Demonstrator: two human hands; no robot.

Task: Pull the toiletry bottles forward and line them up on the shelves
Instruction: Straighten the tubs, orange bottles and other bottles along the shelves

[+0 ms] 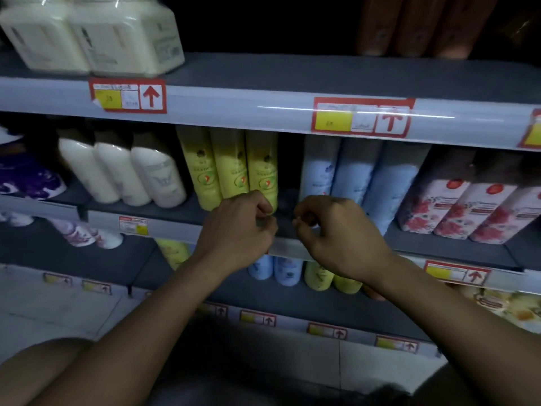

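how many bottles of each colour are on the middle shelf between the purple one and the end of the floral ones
white bottles: 3
yellow bottles: 3
pale blue bottles: 3
pink floral bottles: 3
total: 12

The scene is dim, with dark recesses behind the bottles; a streak of glare runs along the upper shelf edge strip point(351, 111); the cream jars point(90, 36) at top left are smeared by blur; wide-angle distortion bows the shelves towards the frame edges.
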